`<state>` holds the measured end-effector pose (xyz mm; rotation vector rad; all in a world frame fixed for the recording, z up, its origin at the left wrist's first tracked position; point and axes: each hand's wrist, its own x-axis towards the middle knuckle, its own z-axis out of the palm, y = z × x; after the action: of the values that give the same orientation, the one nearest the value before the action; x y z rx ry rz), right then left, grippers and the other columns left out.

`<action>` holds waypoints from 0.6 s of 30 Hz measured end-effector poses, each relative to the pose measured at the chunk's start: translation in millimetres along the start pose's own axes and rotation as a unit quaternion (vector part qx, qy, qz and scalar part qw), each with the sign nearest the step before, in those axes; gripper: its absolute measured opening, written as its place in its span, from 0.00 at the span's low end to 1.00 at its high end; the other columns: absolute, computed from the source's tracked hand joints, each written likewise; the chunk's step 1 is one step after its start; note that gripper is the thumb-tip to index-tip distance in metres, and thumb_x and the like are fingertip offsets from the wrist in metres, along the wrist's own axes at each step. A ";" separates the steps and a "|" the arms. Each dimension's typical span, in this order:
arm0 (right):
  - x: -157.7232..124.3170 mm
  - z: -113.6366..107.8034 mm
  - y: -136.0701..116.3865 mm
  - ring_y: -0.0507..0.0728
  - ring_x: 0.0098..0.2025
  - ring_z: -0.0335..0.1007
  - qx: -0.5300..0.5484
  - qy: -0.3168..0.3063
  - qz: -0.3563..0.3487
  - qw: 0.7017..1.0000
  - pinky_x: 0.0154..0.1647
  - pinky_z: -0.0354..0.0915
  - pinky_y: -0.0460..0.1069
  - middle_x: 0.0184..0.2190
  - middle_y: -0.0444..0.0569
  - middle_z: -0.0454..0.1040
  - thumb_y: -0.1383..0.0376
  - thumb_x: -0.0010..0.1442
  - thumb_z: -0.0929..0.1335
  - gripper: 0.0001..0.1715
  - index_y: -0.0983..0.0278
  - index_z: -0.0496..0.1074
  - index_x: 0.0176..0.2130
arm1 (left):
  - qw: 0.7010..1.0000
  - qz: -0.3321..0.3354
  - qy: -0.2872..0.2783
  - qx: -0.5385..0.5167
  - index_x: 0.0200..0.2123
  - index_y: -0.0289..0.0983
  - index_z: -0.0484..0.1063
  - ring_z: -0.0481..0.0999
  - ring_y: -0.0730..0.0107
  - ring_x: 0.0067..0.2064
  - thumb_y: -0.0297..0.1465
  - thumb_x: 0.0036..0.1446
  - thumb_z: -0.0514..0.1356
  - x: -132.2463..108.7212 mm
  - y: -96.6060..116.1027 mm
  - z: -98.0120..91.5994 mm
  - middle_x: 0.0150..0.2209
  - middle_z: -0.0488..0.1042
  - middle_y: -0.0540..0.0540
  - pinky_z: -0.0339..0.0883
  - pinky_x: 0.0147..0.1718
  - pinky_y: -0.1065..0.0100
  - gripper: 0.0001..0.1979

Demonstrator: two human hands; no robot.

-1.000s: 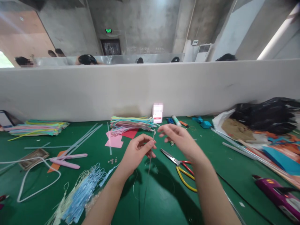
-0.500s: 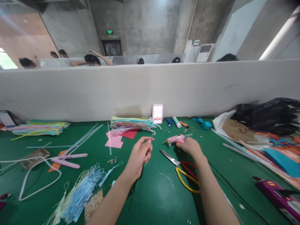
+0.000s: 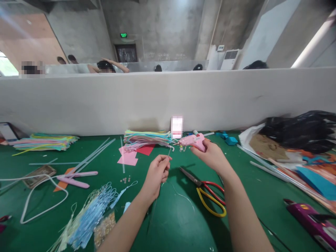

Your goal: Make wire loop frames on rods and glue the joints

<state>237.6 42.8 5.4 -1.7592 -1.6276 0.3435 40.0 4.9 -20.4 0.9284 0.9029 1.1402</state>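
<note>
My left hand (image 3: 159, 171) is closed, thumb and fingers pinching a thin wire (image 3: 170, 152) whose upper end sticks up above the fingertips. More of the strand trails down below that hand. My right hand (image 3: 210, 152) grips a pink glue gun (image 3: 193, 140) by its handle, raised over the table with its nozzle pointing left toward the wire's top. A clear glue stick juts from the gun's back. Scissors (image 3: 207, 192) with red and yellow handles lie beneath my right forearm, blades slightly apart. A loose thin thread (image 3: 185, 198) curls on the table between my hands.
A bundle of pastel fuzzy stems (image 3: 147, 139) lies by the white partition (image 3: 157, 101). Blue tassels (image 3: 96, 213) and a bag of beads (image 3: 104, 229) sit at left front. A purple glue gun (image 3: 311, 222) rests at right, below a black plastic bag (image 3: 301, 126).
My right hand has lifted the pink glue gun off the table, moving it up and slightly left toward the wire. My left hand has stayed nearly still.
</note>
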 end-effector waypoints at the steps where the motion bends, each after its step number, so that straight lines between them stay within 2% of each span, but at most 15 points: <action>1: 0.0 0.5 0.1 0.52 0.21 0.57 0.003 -0.002 -0.003 1.000 0.22 0.52 0.48 0.19 0.45 0.66 0.52 0.48 0.66 0.17 0.60 0.61 0.22 | 1.000 0.002 -0.001 -0.001 0.35 0.36 0.68 0.50 0.88 0.16 0.40 0.52 0.63 0.3 0.2 -0.3 0.25 0.61 0.57 0.35 0.14 0.77 0.14; 10: -3.3 -1.1 -6.2 0.52 0.20 0.56 0.015 -0.036 0.004 0.999 0.21 0.50 0.48 0.18 0.44 0.65 0.52 0.49 0.66 0.16 0.60 0.60 0.23 | 1.000 0.011 -0.010 -0.013 0.35 0.36 0.69 0.51 0.88 0.15 0.40 0.53 0.63 -1.5 2.3 1.1 0.25 0.63 0.56 0.37 0.14 0.78 0.13; 18: -2.6 -1.4 -3.5 0.53 0.22 0.61 0.020 -0.040 0.009 0.999 0.23 0.54 0.48 0.20 0.46 0.69 0.51 0.51 0.66 0.17 0.61 0.63 0.24 | 0.999 0.013 -0.019 -0.036 0.35 0.36 0.69 0.51 0.89 0.15 0.39 0.54 0.63 -1.5 3.1 -0.3 0.24 0.64 0.56 0.38 0.13 0.80 0.12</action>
<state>235.3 39.8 8.0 -1.7511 -1.6489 0.4579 38.4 4.0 -17.4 0.9034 0.8159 1.1662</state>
